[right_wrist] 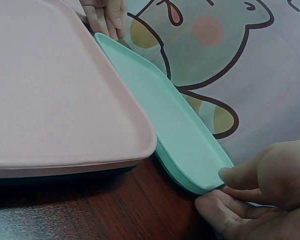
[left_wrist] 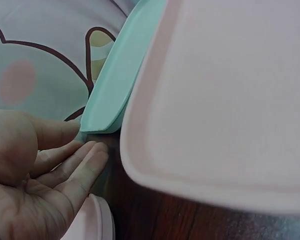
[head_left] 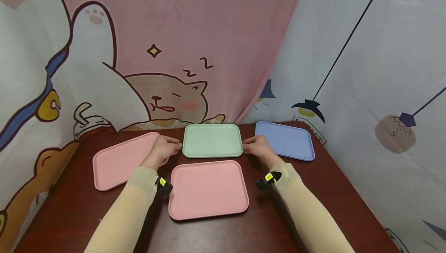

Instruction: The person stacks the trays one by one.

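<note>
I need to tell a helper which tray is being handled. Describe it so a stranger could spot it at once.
On the dark wooden table, look at the far middle, just below the sleeping-cat curtain. The green tray lies there, the left hand and right hand at its two sides. It is the only green one; its neighbours are pink or blue.

The green tray (right_wrist: pixel 175 135) lay on the dark tabletop (right_wrist: pixel 115 210). At its near corner the right hand (right_wrist: pixel 260 192) pinched the rim, thumb on top. At its far end, the left hand (right_wrist: pixel 106 15) touched it. Beside it sat a pink tray (right_wrist: pixel 55 95).
</note>
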### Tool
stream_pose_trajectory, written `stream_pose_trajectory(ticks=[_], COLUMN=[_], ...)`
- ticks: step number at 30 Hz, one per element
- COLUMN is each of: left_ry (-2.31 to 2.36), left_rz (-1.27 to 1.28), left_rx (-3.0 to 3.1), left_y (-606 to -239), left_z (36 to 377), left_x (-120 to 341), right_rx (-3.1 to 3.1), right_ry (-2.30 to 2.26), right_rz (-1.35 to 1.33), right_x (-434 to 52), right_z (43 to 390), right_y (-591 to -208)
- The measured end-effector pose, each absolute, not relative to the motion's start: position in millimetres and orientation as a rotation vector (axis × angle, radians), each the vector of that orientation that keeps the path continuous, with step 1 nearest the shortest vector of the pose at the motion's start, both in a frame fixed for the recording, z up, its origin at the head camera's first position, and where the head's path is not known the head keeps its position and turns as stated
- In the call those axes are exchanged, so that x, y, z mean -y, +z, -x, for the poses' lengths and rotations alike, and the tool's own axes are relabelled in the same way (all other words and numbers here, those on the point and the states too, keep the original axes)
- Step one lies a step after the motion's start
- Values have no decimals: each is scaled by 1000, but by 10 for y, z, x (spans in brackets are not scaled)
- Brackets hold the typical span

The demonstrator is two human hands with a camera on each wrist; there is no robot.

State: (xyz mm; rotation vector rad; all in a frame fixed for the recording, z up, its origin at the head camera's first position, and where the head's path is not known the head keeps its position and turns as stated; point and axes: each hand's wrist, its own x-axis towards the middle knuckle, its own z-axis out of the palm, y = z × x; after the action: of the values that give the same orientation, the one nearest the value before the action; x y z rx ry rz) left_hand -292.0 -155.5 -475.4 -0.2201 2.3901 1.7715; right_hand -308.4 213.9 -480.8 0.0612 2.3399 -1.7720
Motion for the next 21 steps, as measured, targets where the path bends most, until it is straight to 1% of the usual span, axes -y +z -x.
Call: stream_pose_trajectory(ticks=[6, 21], left_ry=[1764, 1721], left_rz=[221, 281], left_rx=[-2378, -2503], left_y=[-4803, -4828], left_z=[2984, 2963], left_x=[1523, 1459], right_rx=[-2347, -2380], right_ry=[-1765, -1831], right_rz=[-66, -161], right_x=[-2125, -2077], right_z=[3111, 3039], right_y=[-4820, -4888])
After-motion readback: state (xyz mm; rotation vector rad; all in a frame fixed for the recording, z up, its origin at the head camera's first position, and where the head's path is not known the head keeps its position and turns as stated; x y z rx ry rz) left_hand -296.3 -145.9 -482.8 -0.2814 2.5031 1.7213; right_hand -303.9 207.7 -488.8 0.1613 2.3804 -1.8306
